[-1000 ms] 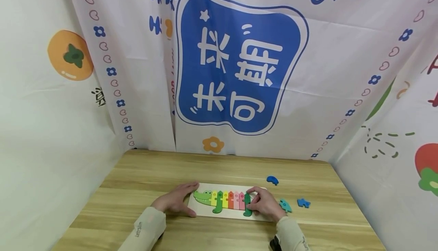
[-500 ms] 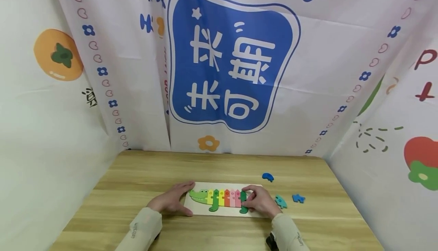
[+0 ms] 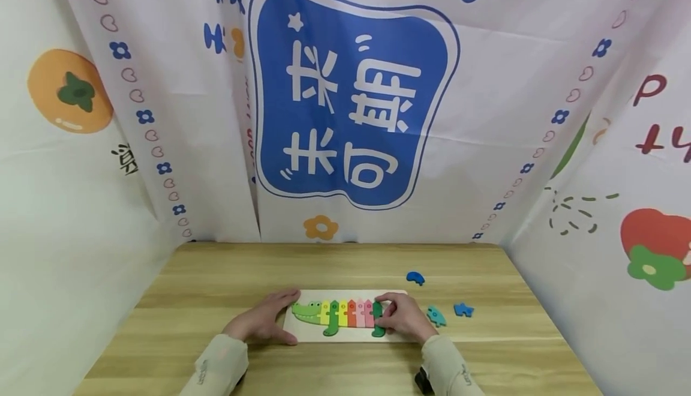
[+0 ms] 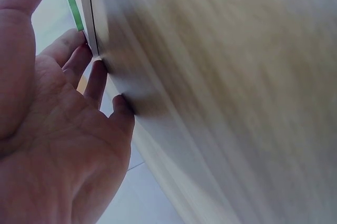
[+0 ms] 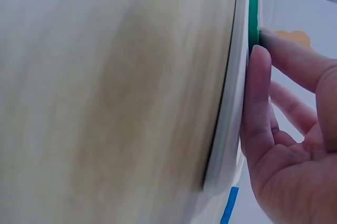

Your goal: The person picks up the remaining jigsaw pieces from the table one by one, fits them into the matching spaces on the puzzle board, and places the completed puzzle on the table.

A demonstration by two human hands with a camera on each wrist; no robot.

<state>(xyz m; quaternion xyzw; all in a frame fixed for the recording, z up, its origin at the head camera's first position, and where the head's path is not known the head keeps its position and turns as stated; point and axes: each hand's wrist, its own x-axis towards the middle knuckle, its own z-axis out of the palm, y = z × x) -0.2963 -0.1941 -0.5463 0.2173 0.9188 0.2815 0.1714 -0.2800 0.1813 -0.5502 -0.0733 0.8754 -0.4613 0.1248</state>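
Observation:
A pale wooden puzzle board (image 3: pixel 353 337) bears a crocodile of coloured pieces, with a light green head (image 3: pixel 306 313) at the left. Its body pieces run yellow, green, yellow, orange-red and pink. My left hand (image 3: pixel 259 321) spans the board's left end, thumb by the near corner and fingers by the far one; in the left wrist view the fingertips (image 4: pixel 97 66) touch the edge. My right hand (image 3: pixel 406 317) pinches a dark green puzzle piece (image 3: pixel 379 332) with a foot shape, beside the last pink piece. In the right wrist view, this green piece (image 5: pixel 254 18) stands proud of the board.
Right of the board lie a teal puzzle piece (image 3: pixel 436 316) and a blue one (image 3: pixel 463 309). A dark blue curved piece (image 3: pixel 415 278) lies farther back. The wooden table (image 3: pixel 232 270) is bounded by printed white cloth (image 3: pixel 216 144) behind and at both sides.
The whole head view has shifted, so the scene sits farther left. My hands keep nearly the same places on the board, the right fingers staying at the dark green puzzle piece.

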